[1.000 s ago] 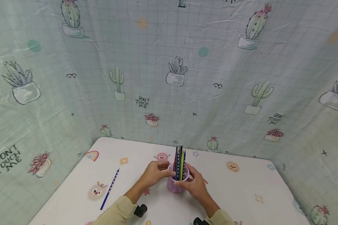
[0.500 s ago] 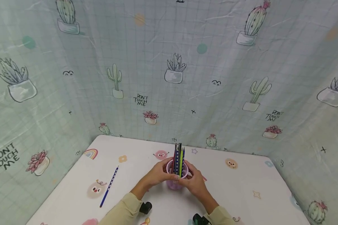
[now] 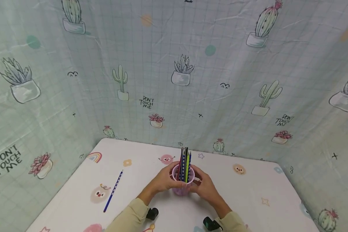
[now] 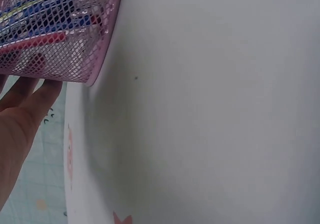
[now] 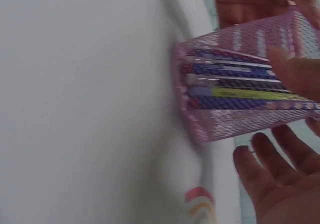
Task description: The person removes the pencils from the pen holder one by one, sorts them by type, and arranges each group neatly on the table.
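A pink mesh pencil cup (image 3: 181, 190) stands upright near the middle of the table, holding a bunch of pencils (image 3: 185, 166), among them blue dotted and yellow-green ones. My left hand (image 3: 165, 178) grips the cup from the left, thumb across its front below the rim; in the left wrist view its fingers (image 4: 40, 96) lie along the far side. My right hand (image 3: 206, 187) is loosely curved beside the cup's right side. In the right wrist view, its fingers (image 5: 270, 164) are spread just off the mesh, and a thumb overlaps the cup's front.
A single blue dotted pencil (image 3: 113, 191) lies on the white printed table (image 3: 237, 196), left of the left forearm. A cactus-print cloth (image 3: 159, 64) rises behind the table and at both sides. Black wrist cameras sit below both wrists.
My left hand has moved from beside the rim to wrap round the cup. The right hand has drawn slightly back from it. The loose pencil has stayed where it lay.
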Action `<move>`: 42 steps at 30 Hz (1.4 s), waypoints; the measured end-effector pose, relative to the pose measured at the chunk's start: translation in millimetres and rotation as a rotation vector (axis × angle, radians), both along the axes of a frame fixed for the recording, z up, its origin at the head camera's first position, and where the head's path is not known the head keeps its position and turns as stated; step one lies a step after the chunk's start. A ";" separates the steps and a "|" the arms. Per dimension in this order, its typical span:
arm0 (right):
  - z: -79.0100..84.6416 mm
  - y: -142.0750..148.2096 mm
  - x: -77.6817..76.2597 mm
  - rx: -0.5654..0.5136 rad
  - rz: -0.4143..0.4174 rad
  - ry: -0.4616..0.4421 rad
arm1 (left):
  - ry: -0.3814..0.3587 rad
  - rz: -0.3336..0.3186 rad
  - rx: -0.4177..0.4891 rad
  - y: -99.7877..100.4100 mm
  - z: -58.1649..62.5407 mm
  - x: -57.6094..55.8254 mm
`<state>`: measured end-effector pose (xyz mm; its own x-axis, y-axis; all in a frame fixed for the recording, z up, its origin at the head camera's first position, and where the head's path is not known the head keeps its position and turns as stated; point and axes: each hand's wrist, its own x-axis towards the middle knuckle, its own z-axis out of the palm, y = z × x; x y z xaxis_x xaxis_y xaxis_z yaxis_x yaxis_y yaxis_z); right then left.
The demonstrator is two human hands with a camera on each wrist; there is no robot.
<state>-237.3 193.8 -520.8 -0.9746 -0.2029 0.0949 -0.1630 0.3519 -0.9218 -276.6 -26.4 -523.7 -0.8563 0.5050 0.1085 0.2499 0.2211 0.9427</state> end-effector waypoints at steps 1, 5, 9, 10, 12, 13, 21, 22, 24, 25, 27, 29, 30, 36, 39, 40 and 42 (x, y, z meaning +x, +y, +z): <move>3.5 1.6 -1.2 0.002 -0.010 -0.005 | 0.010 0.007 -0.004 0.7 -0.3 -0.2; 23.6 6.2 -7.1 0.013 -0.119 -0.027 | 0.025 0.034 -0.008 3.4 -1.8 -0.3; 45.5 3.5 -11.7 0.037 -0.294 -0.015 | 0.021 0.058 -0.016 4.5 -3.4 1.9; 50.8 1.0 -12.6 0.049 -0.335 -0.003 | 0.020 0.061 -0.019 4.3 -3.6 2.6; 61.6 -6.2 -14.0 0.059 -0.391 0.043 | 0.015 0.059 -0.022 3.7 -4.2 4.0; 66.8 -11.3 -15.6 0.060 -0.408 0.067 | 0.012 0.059 -0.024 3.0 -4.1 4.2; 92.0 -54.5 -35.1 0.149 -0.410 0.179 | 0.009 0.074 -0.047 0.8 -6.2 2.7; 92.4 -58.0 -37.7 0.181 -0.423 0.186 | 0.016 0.075 -0.054 1.2 -6.7 2.4; 92.0 -63.4 -41.6 0.253 -0.454 0.188 | 0.032 0.070 -0.067 2.1 -7.8 2.3; 91.6 -65.4 -43.0 0.288 -0.471 0.188 | 0.039 0.067 -0.074 2.4 -8.3 2.4; 92.5 -68.8 -46.5 0.350 -0.495 0.198 | 0.047 0.065 -0.082 2.5 -7.5 1.4; 92.6 -70.6 -47.5 0.393 -0.513 0.212 | 0.050 0.057 -0.083 2.5 -6.7 2.2; 92.9 -71.4 -47.9 0.412 -0.522 0.223 | 0.048 0.056 -0.085 2.2 -6.3 2.7; 99.2 -74.0 -50.8 0.459 -0.518 0.246 | 0.059 0.051 -0.082 -0.2 -5.0 2.6; 103.8 -72.4 -52.2 0.431 -0.505 0.214 | 0.060 0.045 -0.077 -0.4 -5.4 0.8; 105.7 -71.2 -52.7 0.416 -0.502 0.196 | 0.059 0.042 -0.070 -0.2 -5.5 0.0; 111.0 -68.5 -53.1 0.380 -0.493 0.162 | 0.045 0.040 -0.064 0.0 -5.8 -1.0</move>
